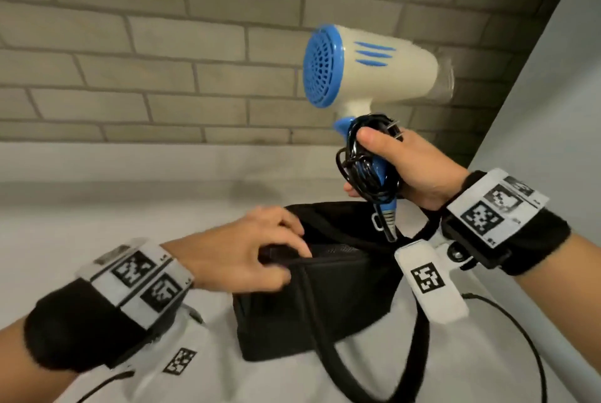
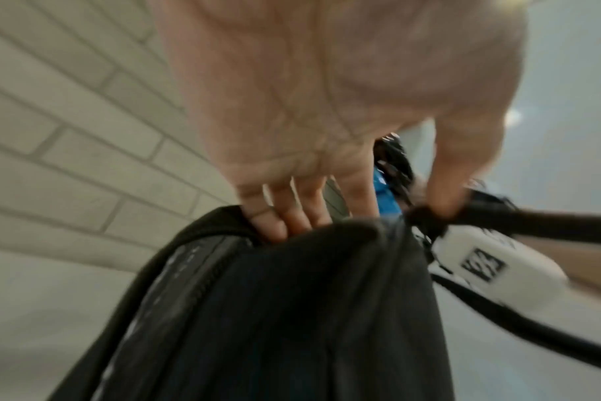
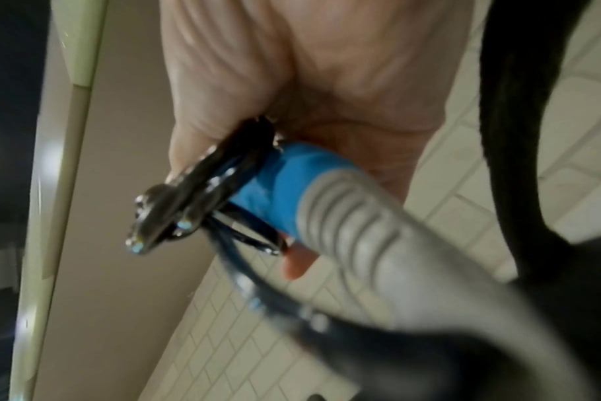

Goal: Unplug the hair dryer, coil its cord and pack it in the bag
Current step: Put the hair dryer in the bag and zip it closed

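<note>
My right hand (image 1: 390,165) grips the blue handle of a white and blue hair dryer (image 1: 374,67), held upright above the bag. The black cord (image 1: 364,168) is coiled against the handle under the same grip, and the plug (image 1: 390,128) sticks out by my thumb. In the right wrist view the blue handle (image 3: 285,176) and the shiny cord loops (image 3: 189,198) sit in my palm. A black bag (image 1: 325,302) stands on the white counter with its top open. My left hand (image 1: 257,250) pinches the bag's near rim (image 2: 309,233), fingers inside and thumb outside.
A grey brick wall (image 1: 162,61) rises behind the counter (image 1: 97,207). A plain white wall (image 1: 553,93) closes off the right side. The bag's black strap (image 1: 325,354) hangs down its front toward me. A thin black cable (image 1: 520,331) from my wrist gear loops at the right.
</note>
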